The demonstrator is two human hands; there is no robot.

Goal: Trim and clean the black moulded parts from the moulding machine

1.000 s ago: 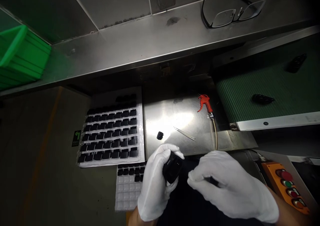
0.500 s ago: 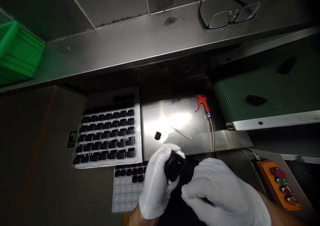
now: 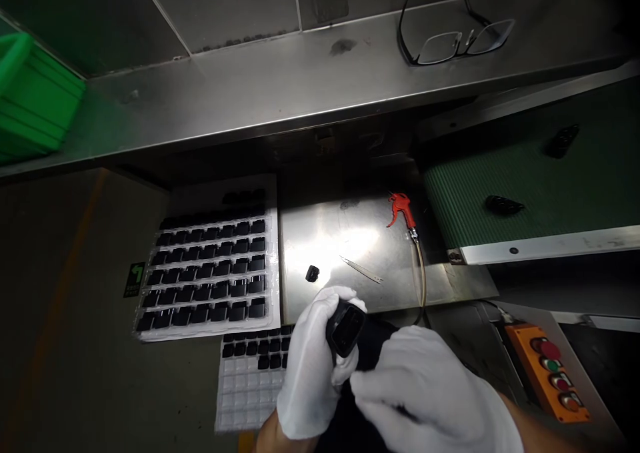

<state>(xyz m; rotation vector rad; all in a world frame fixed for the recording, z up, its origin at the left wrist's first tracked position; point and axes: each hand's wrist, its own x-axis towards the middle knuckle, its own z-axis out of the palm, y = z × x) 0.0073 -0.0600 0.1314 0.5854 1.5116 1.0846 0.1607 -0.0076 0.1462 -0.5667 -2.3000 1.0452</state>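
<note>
Left hand: the left hand point(image 3: 313, 366), in a white cloth glove, is wrapped around a small black housing point(image 3: 346, 327), thumb over its top edge, fingers curled behind it.
Black housing: a boxy plastic piece with a rectangular opening facing the camera, held upright just above the near edge of the steel plate point(image 3: 360, 236).
Right hand: the right hand point(image 3: 430, 399), also gloved in white, has its fingers pinched together just below and right of the housing; whether anything sits between the fingertips cannot be told.
In the way: the right hand covers the dark area under the housing.
Near left: a clear blister tray point(image 3: 250, 379), mostly empty pockets, a few black parts in its top rows; beyond it a full tray point(image 3: 207, 273) of glossy black square parts in rows.
On the plate: one loose black part point(image 3: 313, 273), thin metal tweezers point(image 3: 361, 269), a red air gun point(image 3: 400, 209) with a hose.
Right: a ribbed green conveyor belt point(image 3: 545, 179) carrying two dark pieces; an orange button box point(image 3: 547, 369).
Above: a brushed steel shelf point(image 3: 280, 86) with black-framed glasses point(image 3: 453, 36); a green bin point(image 3: 33, 103) at far left.
Change: the right hand has slid lower and leftward, closer under the housing; the left hand's hold is unchanged.
</note>
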